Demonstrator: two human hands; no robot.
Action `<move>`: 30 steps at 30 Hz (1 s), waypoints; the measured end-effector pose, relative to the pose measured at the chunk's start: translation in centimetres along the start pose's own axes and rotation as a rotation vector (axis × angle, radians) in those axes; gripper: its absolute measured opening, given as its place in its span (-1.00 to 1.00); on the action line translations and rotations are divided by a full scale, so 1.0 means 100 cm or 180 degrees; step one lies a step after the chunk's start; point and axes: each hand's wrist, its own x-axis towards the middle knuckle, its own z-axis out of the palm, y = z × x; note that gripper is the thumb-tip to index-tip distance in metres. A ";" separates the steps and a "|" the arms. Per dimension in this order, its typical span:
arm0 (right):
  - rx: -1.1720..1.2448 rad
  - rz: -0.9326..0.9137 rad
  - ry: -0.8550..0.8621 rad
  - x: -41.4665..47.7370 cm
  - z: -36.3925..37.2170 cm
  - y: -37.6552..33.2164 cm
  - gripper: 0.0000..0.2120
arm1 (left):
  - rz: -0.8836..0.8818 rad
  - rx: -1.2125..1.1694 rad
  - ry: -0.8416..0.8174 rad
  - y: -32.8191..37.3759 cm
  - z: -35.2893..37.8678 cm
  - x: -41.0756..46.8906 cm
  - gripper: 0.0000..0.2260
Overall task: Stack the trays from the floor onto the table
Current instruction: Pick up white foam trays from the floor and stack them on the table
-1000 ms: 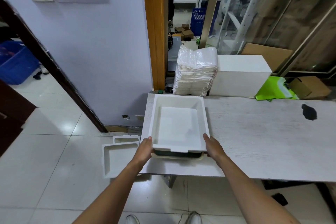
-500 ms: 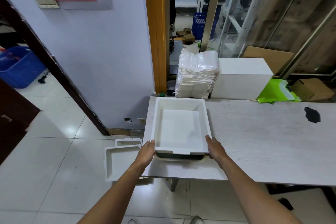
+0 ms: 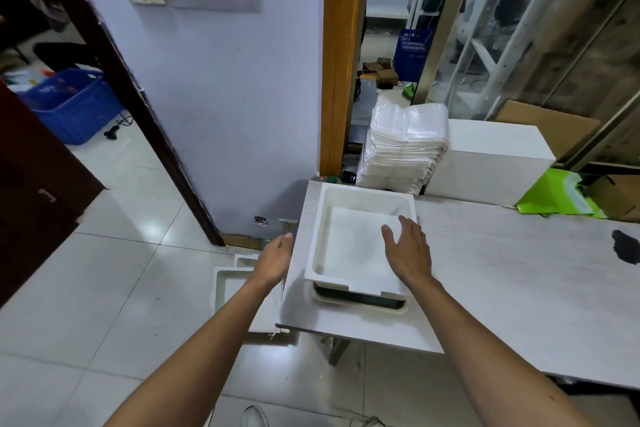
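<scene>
A white foam tray [image 3: 320,236] rests at the left end of the pale wooden table [image 3: 502,274], on top of a cream-rimmed dark tray [image 3: 360,302] that peeks out beneath its near edge. My right hand [image 3: 408,250] hovers open above the tray's right side. My left hand [image 3: 277,256] is open, off the tray and past the table's left edge. On the floor beside the table lie two more white trays [image 3: 228,288], one partly behind the other, partly hidden by my left forearm.
A wrapped stack of white trays [image 3: 401,149] and a white foam block [image 3: 491,159] stand behind the table. A green bag [image 3: 554,198] and cardboard boxes [image 3: 620,194] lie at the right. A dark stain [image 3: 627,246] marks the table. A blue crate [image 3: 72,104] sits beyond the doorway.
Both hands have let go of the white tray, which stays on the table. My left hand has moved out to the left; my right hand has lifted above the tray.
</scene>
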 end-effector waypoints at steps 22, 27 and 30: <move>-0.0502 -0.1224 -0.1251 -0.029 0.181 -0.151 -0.55 | -0.0574 -0.0022 0.0878 -0.135 -0.179 0.016 -0.70; -0.0754 -0.1094 -0.1533 -0.029 0.243 -0.158 -0.53 | -0.0830 0.0024 0.0801 -0.191 -0.183 0.042 -0.70; -0.0915 -0.1039 -0.1673 -0.023 0.278 -0.153 -0.52 | -0.0992 0.0045 0.0665 -0.225 -0.183 0.062 -0.69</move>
